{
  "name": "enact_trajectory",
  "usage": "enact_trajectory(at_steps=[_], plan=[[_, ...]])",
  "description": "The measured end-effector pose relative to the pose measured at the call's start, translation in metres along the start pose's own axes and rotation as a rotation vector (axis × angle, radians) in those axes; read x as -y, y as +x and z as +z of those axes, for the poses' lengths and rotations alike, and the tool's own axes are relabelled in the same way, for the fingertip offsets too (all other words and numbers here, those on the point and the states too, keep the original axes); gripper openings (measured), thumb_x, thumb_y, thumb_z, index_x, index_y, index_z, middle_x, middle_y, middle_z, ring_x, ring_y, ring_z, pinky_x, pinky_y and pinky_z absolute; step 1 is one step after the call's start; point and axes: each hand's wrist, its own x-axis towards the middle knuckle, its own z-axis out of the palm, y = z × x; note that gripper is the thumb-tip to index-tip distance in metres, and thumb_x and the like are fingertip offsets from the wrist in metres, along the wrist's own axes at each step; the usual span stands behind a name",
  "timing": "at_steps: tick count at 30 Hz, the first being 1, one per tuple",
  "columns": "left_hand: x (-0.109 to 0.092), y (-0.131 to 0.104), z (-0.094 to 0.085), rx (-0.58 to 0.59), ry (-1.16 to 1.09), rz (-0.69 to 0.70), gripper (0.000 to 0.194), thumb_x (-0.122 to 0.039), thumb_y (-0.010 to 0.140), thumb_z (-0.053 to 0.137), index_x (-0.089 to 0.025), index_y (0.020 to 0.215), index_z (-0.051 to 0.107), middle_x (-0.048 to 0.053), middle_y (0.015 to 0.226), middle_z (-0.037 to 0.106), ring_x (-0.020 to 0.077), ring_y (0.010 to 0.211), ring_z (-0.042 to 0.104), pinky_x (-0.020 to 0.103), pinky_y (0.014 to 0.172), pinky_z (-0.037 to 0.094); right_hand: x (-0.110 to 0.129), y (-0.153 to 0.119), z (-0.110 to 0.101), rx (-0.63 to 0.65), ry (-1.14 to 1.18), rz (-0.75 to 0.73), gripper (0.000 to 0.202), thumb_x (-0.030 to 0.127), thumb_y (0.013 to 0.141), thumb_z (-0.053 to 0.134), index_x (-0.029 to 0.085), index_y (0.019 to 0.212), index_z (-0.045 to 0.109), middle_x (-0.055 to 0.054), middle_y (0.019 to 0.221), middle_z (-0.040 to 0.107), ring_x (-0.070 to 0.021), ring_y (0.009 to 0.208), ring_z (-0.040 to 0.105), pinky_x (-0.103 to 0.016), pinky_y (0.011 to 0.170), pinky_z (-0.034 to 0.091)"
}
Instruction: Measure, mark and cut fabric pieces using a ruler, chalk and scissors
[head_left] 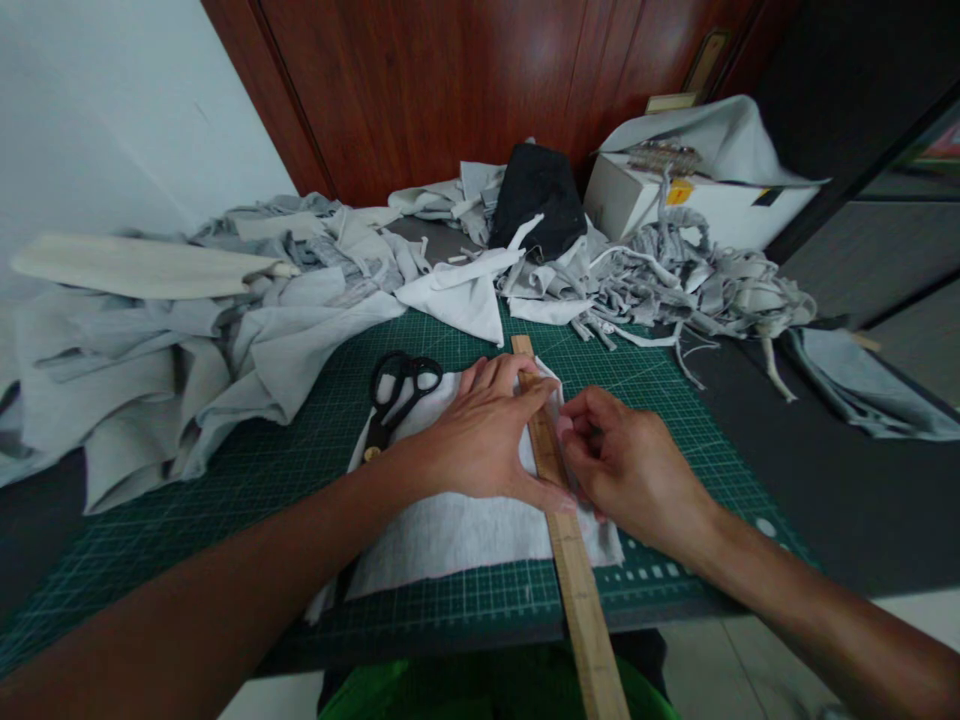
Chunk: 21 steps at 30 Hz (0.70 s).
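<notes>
A wooden ruler lies lengthwise over a light grey cloth, its near end reaching past the mat's front edge. My left hand is spread over the cloth and ruler, thumb and fingertips pressing on the wood. Just right of the ruler, my right hand has its fingers curled into a pinch at the cloth's right side. Something small and pinkish shows at those fingertips, too hidden to name. Black scissors rest on the cloth's left part, partly under my left forearm.
A green cutting mat covers the dark table. Heaped grey fabric lies at the left. Along the back are a black cloth, tangled grey strips and a white box. Folded grey fabric sits at the right.
</notes>
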Motion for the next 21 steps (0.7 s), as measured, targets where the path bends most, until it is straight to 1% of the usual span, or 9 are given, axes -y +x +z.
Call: enact_trajectory(at_steps=[2, 5, 8, 11, 14, 17, 21], plan=[[0.0, 0.0, 0.0, 0.009, 0.006, -0.01, 0.117, -0.078, 0.056, 0.087, -0.018, 0.15, 0.052, 0.019, 0.154, 0.04, 0.0435, 0.144, 0.037, 0.06, 0.123, 0.023, 0.0, 0.001, 0.001, -0.011, -0.01, -0.017, 0.009, 0.016, 0.091, 0.053, 0.018, 0.098, 0.058, -0.003, 0.076, 0.07, -0.0116, 0.048, 0.058, -0.025, 0.046, 0.039], [-0.001, 0.0, 0.0, 0.017, 0.024, -0.018, 0.116, -0.077, 0.056, 0.087, -0.017, 0.15, 0.052, 0.019, 0.154, 0.039, 0.0433, 0.146, 0.036, 0.06, 0.123, 0.023, 0.002, 0.001, -0.001, 0.019, -0.002, -0.039, 0.01, 0.012, 0.088, 0.052, 0.019, 0.092, 0.058, -0.001, 0.073, 0.068, -0.012, 0.052, 0.059, -0.025, 0.05, 0.04], [0.0, 0.0, 0.001, 0.003, 0.026, -0.007, 0.115, -0.075, 0.057, 0.088, -0.018, 0.15, 0.052, 0.019, 0.154, 0.039, 0.0423, 0.145, 0.036, 0.059, 0.123, 0.024, 0.005, -0.001, -0.003, 0.06, 0.009, -0.071, 0.012, 0.01, 0.084, 0.052, 0.02, 0.085, 0.056, 0.001, 0.07, 0.065, -0.0118, 0.055, 0.059, -0.025, 0.053, 0.04], [0.001, -0.001, 0.002, -0.013, 0.014, 0.005, 0.113, -0.073, 0.055, 0.09, -0.019, 0.148, 0.053, 0.017, 0.154, 0.04, 0.0413, 0.145, 0.036, 0.057, 0.123, 0.025, 0.006, -0.007, -0.005, 0.064, -0.004, -0.09, 0.013, 0.009, 0.083, 0.052, 0.021, 0.08, 0.054, 0.003, 0.067, 0.062, -0.0109, 0.055, 0.057, -0.025, 0.054, 0.039], [0.002, -0.001, 0.003, -0.017, 0.016, 0.004, 0.114, -0.069, 0.053, 0.092, -0.02, 0.148, 0.053, 0.016, 0.154, 0.04, 0.0412, 0.146, 0.035, 0.057, 0.123, 0.025, 0.006, -0.016, -0.006, 0.084, -0.012, -0.079, 0.014, 0.01, 0.085, 0.052, 0.022, 0.078, 0.052, 0.005, 0.064, 0.059, -0.0098, 0.053, 0.053, -0.025, 0.052, 0.037], [0.001, 0.0, 0.003, -0.015, 0.035, -0.008, 0.113, -0.063, 0.053, 0.094, -0.021, 0.149, 0.052, 0.016, 0.155, 0.039, 0.0415, 0.144, 0.037, 0.059, 0.123, 0.024, 0.008, -0.028, -0.005, 0.108, 0.004, -0.052, 0.013, 0.012, 0.088, 0.052, 0.021, 0.079, 0.055, 0.005, 0.064, 0.059, -0.0096, 0.052, 0.052, -0.025, 0.051, 0.036], [-0.001, 0.0, 0.002, -0.002, 0.077, -0.017, 0.113, -0.068, 0.057, 0.089, -0.02, 0.151, 0.05, 0.017, 0.156, 0.039, 0.0408, 0.144, 0.037, 0.058, 0.123, 0.024, 0.011, -0.042, -0.006, 0.118, 0.016, -0.035, 0.015, 0.018, 0.093, 0.053, 0.021, 0.078, 0.056, 0.005, 0.063, 0.056, -0.0095, 0.051, 0.049, -0.025, 0.049, 0.034]])
